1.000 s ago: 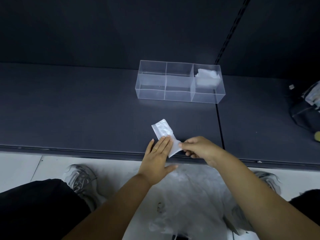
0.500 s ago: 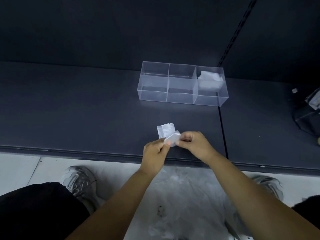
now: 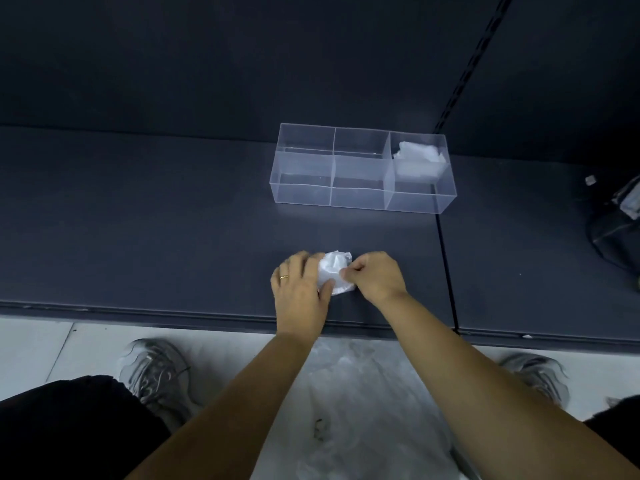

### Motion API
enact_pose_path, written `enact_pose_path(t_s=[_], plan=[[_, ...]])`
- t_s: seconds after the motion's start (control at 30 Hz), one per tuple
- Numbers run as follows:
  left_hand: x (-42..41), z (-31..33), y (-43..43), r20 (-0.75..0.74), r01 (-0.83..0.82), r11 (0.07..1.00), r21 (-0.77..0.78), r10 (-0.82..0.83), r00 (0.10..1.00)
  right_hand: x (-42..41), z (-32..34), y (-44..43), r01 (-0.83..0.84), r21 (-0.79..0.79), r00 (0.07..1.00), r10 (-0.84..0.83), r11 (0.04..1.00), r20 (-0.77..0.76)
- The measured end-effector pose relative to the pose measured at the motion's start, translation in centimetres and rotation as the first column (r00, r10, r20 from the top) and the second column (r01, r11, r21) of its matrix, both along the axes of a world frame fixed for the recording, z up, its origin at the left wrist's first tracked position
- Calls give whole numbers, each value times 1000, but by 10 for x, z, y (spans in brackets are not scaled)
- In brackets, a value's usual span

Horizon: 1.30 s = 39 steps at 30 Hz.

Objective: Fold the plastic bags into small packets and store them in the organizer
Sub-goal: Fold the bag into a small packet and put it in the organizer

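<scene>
Lower centre: my left hand (image 3: pixel 298 287) cups, my right hand (image 3: pixel 375 275) pinches the folded bag (image 3: pixel 335 270); light, slippery, likely springy; I'd hold its creased edges.

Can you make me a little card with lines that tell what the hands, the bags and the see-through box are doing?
left hand: holds the half-folded bag on the shelf
right hand: pinches the bag's right edge
organizer: clear, three compartments, behind the hands
stored packet: in the right compartment
loose bags: heaped on the floor below the shelf
</scene>
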<state>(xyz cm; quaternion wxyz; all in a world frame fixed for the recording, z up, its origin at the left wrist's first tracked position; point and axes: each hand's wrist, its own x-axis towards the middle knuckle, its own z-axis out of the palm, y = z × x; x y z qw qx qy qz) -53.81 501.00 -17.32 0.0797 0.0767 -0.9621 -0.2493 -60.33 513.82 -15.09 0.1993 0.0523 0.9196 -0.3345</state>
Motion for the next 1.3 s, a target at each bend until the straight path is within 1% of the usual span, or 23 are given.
enact_pose_path(t_s=[0.03, 0.07, 0.1, 0.2, 0.27, 0.33, 0.43, 0.53, 0.63, 0.73, 0.87, 0.97, 1.07, 1.2, 1.3], plan=[[1, -6, -4, 55, 104, 991, -85, -100, 993, 0, 1, -1, -2, 11, 1000, 2, 1000, 6], [2, -11, -8, 131, 179, 971, -156, -159, 979, 1, 1, -2, 3, 15, 1000, -3, 1000, 4], [3, -16, -13, 193, 219, 952, -214, -178, 965, 3, 1, -3, 25, 4, 1000, -25, 1000, -18], [3, -21, -18, 285, 249, 919, -306, -161, 945, 15, 0, -7, 147, -25, 976, -149, 989, -156], [2, -21, -17, 309, 259, 908, -329, -155, 938, 22, -3, -9, 142, -8, 960, -140, 990, -244], [1, -22, -16, 321, 256, 906, -336, -146, 936, 26, -5, -14, 99, -24, 953, -102, 995, -285], [2, -21, -16, 330, 248, 907, -341, -132, 935, 27, -5, -22, 42, -35, 955, -51, 999, -293], [3, -20, -16, 317, 234, 914, -332, -125, 940, 26, -5, -24, 35, -41, 957, -45, 999, -286], [4, -19, -15, 271, 218, 921, -322, -131, 954, 25, -5, -23, 38, -37, 960, -47, 999, -276], [5, -20, -16, 258, 235, 910, -340, -150, 954, 24, -6, -26, 64, 0, 964, -62, 998, -258], [1, -21, -18, 324, 250, 905, -345, -135, 936, 20, -7, -31, 106, 79, 962, -82, 991, -259], [-3, -21, -20, 348, 243, 914, -324, -124, 929, 26, -9, -25, 133, 115, 957, -97, 984, -272], [-6, -21, -23, 369, 247, 924, -293, -129, 920, 38, -15, -13, 196, 117, 944, -156, 974, -290], [-8, -20, -23, 413, 272, 914, -301, -132, 901, 42, -13, -16, 237, 138, 953, -202, 962, -226], [-9, -16, -22, 445, 268, 915, -300, -115, 888, 34, -4, -22, 224, 136, 962, -197, 965, -189]])
